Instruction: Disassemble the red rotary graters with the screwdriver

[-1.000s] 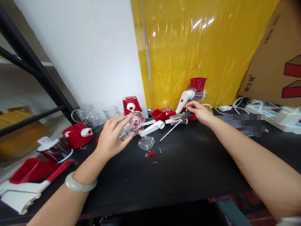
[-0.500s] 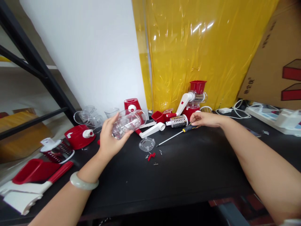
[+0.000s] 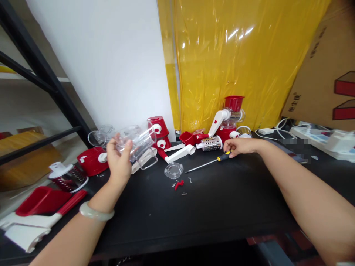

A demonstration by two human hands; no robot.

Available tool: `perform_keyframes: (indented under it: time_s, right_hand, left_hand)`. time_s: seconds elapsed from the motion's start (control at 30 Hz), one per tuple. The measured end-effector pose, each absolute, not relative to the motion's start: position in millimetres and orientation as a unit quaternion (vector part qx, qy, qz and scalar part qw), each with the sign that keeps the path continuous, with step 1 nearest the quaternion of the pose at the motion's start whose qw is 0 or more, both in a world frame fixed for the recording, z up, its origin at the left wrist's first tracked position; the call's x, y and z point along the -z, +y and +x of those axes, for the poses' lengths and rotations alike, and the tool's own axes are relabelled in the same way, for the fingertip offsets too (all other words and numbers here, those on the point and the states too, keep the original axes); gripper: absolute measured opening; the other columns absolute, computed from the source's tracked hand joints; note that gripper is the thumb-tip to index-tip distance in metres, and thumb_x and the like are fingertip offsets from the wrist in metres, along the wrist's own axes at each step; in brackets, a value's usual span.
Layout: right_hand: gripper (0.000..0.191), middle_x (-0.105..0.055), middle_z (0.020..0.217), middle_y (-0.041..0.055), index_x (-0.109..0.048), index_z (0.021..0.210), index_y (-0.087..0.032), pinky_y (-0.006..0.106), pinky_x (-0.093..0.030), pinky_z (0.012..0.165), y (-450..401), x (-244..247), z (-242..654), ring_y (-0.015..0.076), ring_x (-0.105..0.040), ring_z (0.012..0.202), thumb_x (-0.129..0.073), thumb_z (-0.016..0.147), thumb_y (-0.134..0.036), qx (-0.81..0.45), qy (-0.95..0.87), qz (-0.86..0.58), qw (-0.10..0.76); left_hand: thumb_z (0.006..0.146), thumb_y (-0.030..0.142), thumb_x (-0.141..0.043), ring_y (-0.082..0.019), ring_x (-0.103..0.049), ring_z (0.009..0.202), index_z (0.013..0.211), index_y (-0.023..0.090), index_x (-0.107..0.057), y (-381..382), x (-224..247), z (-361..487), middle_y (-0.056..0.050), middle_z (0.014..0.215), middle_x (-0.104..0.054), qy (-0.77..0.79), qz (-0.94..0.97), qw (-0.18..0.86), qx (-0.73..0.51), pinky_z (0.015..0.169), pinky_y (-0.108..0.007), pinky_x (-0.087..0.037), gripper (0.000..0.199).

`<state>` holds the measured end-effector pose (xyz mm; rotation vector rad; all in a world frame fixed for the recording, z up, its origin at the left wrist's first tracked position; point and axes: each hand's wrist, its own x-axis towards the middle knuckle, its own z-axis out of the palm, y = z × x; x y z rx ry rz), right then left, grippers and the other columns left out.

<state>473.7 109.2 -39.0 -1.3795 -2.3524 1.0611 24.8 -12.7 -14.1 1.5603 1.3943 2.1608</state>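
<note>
My left hand (image 3: 119, 157) is closed around a clear plastic housing (image 3: 141, 142), raised above the left-middle part of the table. My right hand (image 3: 237, 146) has its fingers on the black-and-yellow handle of a screwdriver (image 3: 203, 165). The screwdriver's shaft points left, its tip close to a clear round plastic cover (image 3: 173, 170) that lies flat. In front of that cover are a small red plastic piece (image 3: 179, 184) and several loose screws (image 3: 184, 194). A white crank handle (image 3: 180, 153) and a metal grater drum (image 3: 211, 143) lie just behind the screwdriver.
An assembled drum grater (image 3: 232, 116) stands at the back right. Red bases (image 3: 158, 127) are stacked behind the housing. More grater parts, including a red hopper (image 3: 44, 201), crowd the left side. A power strip (image 3: 330, 144) with white cables and a cardboard box (image 3: 318, 70) are at the right.
My left hand has moved left with the clear housing and turned it. The screwdriver's handle has come down nearer the table under my right hand, while its tip has stayed almost in place.
</note>
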Motion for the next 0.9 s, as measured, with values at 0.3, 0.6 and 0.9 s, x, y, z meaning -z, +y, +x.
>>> perform_keyframes:
  time_s: [0.3, 0.6, 0.9]
  right_hand:
    - [0.034, -0.069, 0.084, 0.0051, -0.060, 0.087, -0.019, 0.032, -0.049, 0.068, 95, 14, 462, 0.0203, -0.065, 0.075, -0.075, 0.066, -0.042, -0.212, -0.826, -0.499, 0.154]
    - [0.020, -0.069, 0.101, 0.0113, -0.065, 0.104, -0.018, 0.034, -0.046, 0.081, 32, 3, 331, 0.0228, -0.064, 0.091, -0.058, 0.087, -0.025, -0.089, -0.936, -0.293, 0.175]
    - [0.039, -0.071, 0.090, 0.0134, -0.068, 0.092, -0.015, 0.029, -0.040, 0.061, 27, 9, 277, 0.0250, -0.065, 0.080, -0.051, 0.090, -0.051, -0.042, -0.935, -0.351, 0.026]
  left_hand:
    - [0.091, 0.041, -0.050, -0.014, -0.065, 0.092, 0.113, 0.027, -0.032, -9, -15, -7, -0.004, 0.114, -0.056, 0.357, 0.348, 0.052, -0.865, 0.084, -0.042, -0.058, 0.032]
    - [0.094, 0.054, -0.043, -0.027, -0.060, 0.121, 0.124, 0.034, -0.031, -15, -12, -15, -0.009, 0.140, -0.049, 0.435, 0.392, 0.060, -0.809, 0.084, -0.052, -0.056, 0.038]
    - [0.096, 0.050, -0.038, -0.027, -0.061, 0.120, 0.122, 0.032, -0.029, -12, -9, -20, -0.015, 0.141, -0.051, 0.443, 0.405, 0.059, -0.798, 0.086, -0.055, -0.058, 0.032]
